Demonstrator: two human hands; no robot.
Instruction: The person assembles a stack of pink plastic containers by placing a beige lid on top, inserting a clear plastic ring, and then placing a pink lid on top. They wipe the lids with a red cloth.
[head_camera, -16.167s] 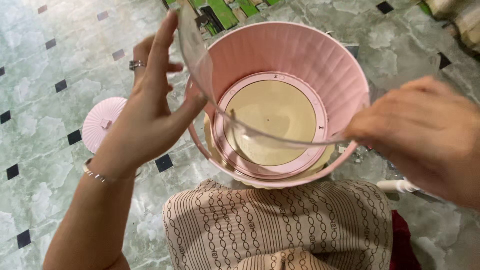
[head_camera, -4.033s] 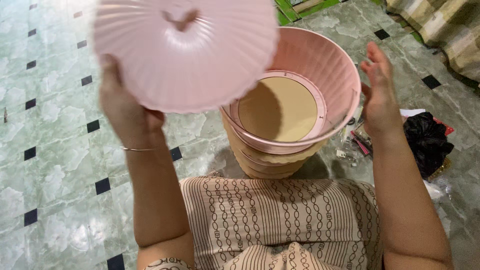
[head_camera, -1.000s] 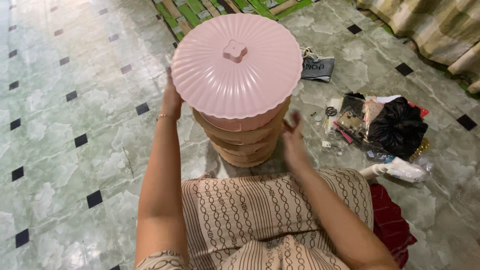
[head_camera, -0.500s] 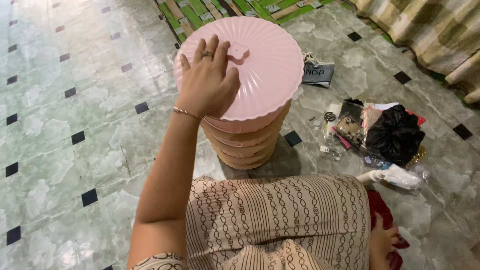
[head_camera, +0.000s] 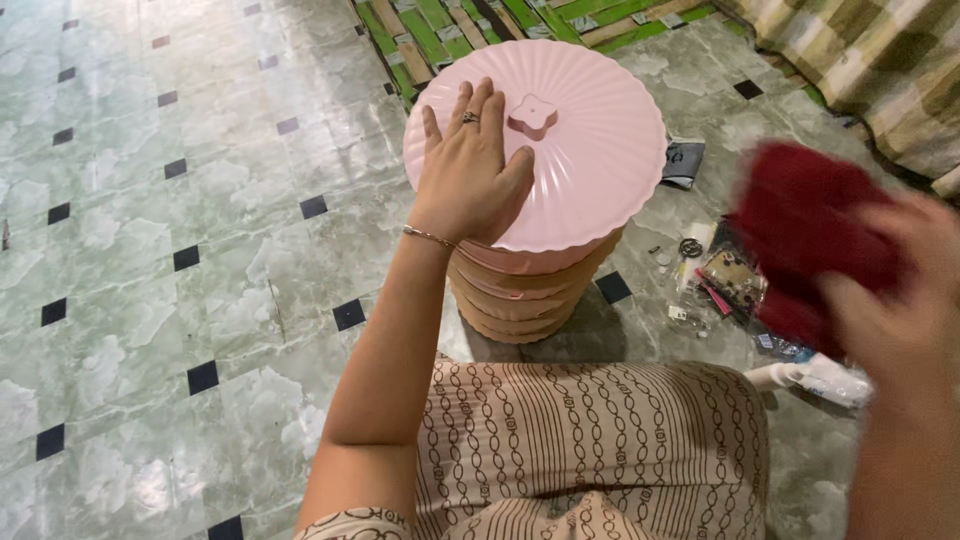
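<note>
Tiled floor (head_camera: 180, 200) lies open left of the pink stacked container (head_camera: 525, 290). Fluted lid (head_camera: 580, 150) overhangs its walls. Left hand (head_camera: 470, 175) flat, fingers spread, on lid. Right hand (head_camera: 900, 300), blurred, grips red cloth (head_camera: 800, 230).

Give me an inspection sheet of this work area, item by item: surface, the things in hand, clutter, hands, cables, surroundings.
Surface: green marbled floor tiles with small black squares.
Things in hand: pink ribbed lid sits on a stack of pink and tan tubs; dark red cloth, blurred.
Clutter: small items and packets on the floor right of the stack.
Hands: left hand flat on the lid, fingers spread; right hand gripping the red cloth.
Cables: nothing seen.
Surroundings: green mat behind, checked fabric at upper right.
</note>
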